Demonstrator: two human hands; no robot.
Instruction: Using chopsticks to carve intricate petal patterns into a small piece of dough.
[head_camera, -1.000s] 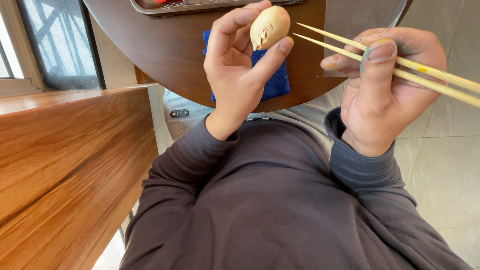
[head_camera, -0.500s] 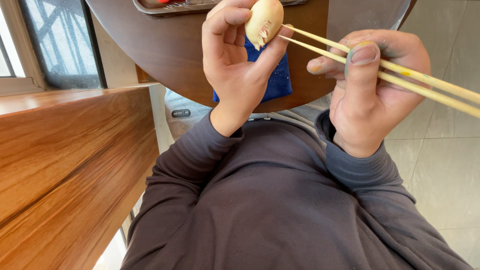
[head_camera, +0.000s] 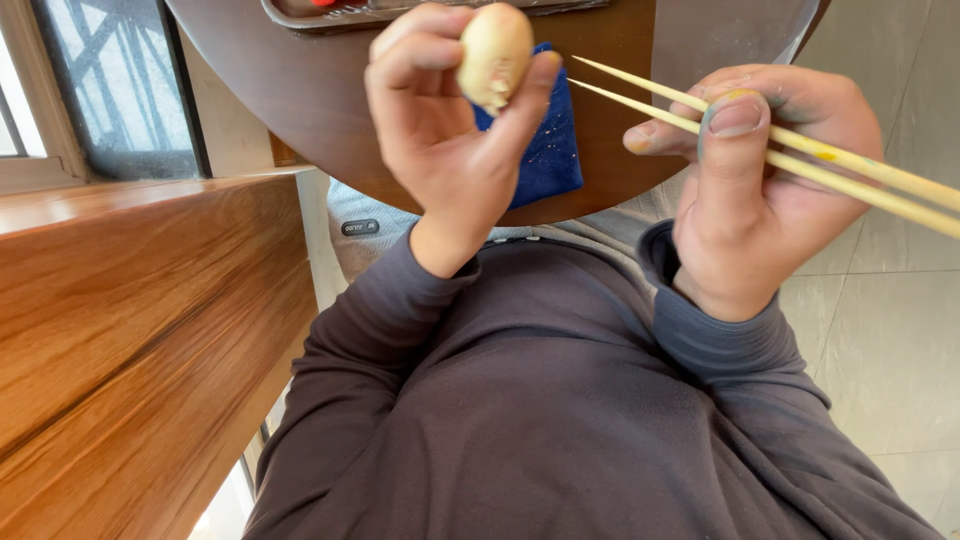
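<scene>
I am watching the chopsticks (head_camera: 800, 150), clamped in the right hand (head_camera: 770, 190), drawing back from the egg-shaped piece (head_camera: 495, 55) pinched by the left hand (head_camera: 440, 150)

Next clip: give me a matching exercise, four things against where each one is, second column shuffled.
Things:
1. egg-shaped object
2. chopsticks
3. blue cloth
4. tray

Places:
A. at the table's far edge
B. in the right hand
C. on the round table, behind the left hand
D. pinched in the left hand

Pairs: 1-D, 2-B, 3-C, 4-A
</scene>
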